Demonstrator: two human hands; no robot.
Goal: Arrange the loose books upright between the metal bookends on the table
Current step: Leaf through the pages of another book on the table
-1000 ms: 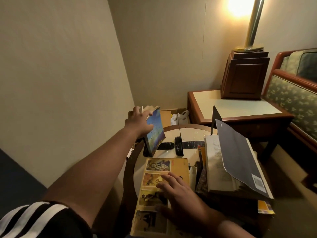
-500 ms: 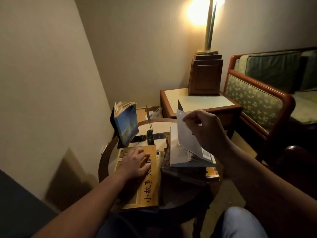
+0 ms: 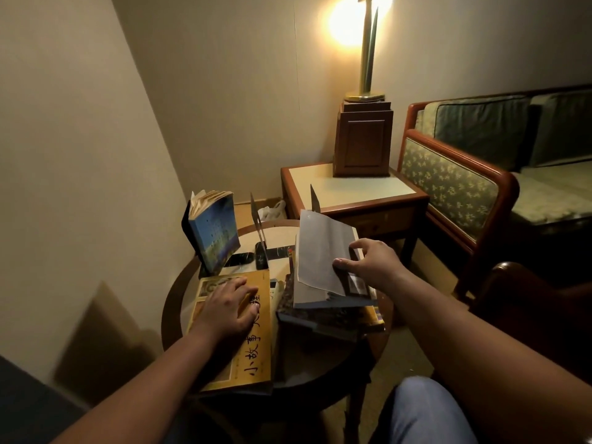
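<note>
Right hand pinching cover of grey book atop stack; left hand lying flat, fingers loose, pressing yellow book. Next, guessing: closing grey, lifting, standing it beside blue book.

The only writing that can be read stands on the cover of the yellow book, which lies flat at about 7 o'clock on the bench: large dark brush characters, 小故事, along its right edge. More characters follow toward 12 o'clock, but the fingers of the left hand cover them partly. The white label on the grey book, at 3 o'clock, is too small to read.
</note>
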